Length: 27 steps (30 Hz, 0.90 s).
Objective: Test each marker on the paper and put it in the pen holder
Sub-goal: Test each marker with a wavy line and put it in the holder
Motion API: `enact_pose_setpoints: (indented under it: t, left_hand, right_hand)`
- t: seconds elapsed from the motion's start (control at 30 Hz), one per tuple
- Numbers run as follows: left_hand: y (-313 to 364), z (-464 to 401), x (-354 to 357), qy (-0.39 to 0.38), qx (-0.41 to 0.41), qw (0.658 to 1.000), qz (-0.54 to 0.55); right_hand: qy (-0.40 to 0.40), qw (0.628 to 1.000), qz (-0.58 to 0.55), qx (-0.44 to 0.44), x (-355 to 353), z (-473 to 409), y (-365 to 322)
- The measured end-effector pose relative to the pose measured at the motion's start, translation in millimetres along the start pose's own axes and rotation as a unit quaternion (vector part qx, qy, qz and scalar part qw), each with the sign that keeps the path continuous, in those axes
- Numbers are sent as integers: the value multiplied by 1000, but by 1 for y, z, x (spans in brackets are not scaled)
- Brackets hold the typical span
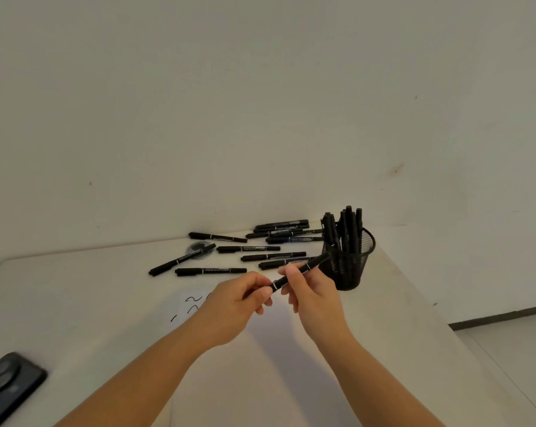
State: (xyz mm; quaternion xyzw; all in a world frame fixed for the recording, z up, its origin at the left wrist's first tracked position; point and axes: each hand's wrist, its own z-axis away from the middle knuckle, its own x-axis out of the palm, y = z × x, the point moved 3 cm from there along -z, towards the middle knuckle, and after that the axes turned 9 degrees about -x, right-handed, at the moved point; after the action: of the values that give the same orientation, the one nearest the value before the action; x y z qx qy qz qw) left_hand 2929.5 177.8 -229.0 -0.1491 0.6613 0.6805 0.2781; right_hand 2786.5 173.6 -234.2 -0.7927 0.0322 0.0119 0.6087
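Note:
Both hands hold one black marker (303, 269) above the white paper (269, 349). My left hand (239, 303) pinches its near end, where the cap sits. My right hand (312, 291) grips the barrel, and the far end points up and right toward the black mesh pen holder (351, 266). Several markers stand upright in the holder. Several more black markers (248, 248) lie scattered on the table behind my hands. The paper shows a few black squiggles (192, 303) at its far left corner, partly hidden by my left hand.
A dark phone (8, 383) lies at the table's near left edge. A small round clear lid (200, 250) sits under one loose marker. The wall rises just behind the markers. The table's right edge drops to a tiled floor (513, 349).

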Motion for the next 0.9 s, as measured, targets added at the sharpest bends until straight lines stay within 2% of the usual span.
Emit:
enact_pose_setpoints:
  t: [0.13, 0.37, 0.47, 0.63, 0.67, 0.73, 0.8, 0.83, 0.9]
  left_hand:
    - [-13, 14, -7, 55, 3, 997, -54]
    - [-16, 30, -8, 84, 26, 991, -100]
    - [-21, 36, -9, 89, 19, 987, -129]
    - [-33, 34, -6, 29, -26, 999, -34]
    - [-35, 34, -6, 11, -38, 999, -9]
    - [-44, 34, -13, -10, -89, 992, 90]
    - [-60, 38, -29, 18, -146, 973, 178]
    - [-69, 40, -38, 46, -158, 971, 171]
    - [-82, 42, -49, 108, -146, 981, 66]
  right_hand:
    - [55, 997, -40, 44, 8, 5, 2]
    - [-35, 997, -38, 65, 29, 17, 1]
    - [-40, 997, -16, 69, 34, 19, 2]
    - [-36, 996, -5, 78, 41, 22, 9]
    - [-17, 996, -16, 81, 40, 20, 9]
    - [72, 991, -69, 89, 23, 10, 8]
    - [135, 986, -70, 69, -4, -2, 6]
    - [135, 989, -35, 51, -15, -7, 6]
    - [97, 994, 39, 23, -26, -12, 8]
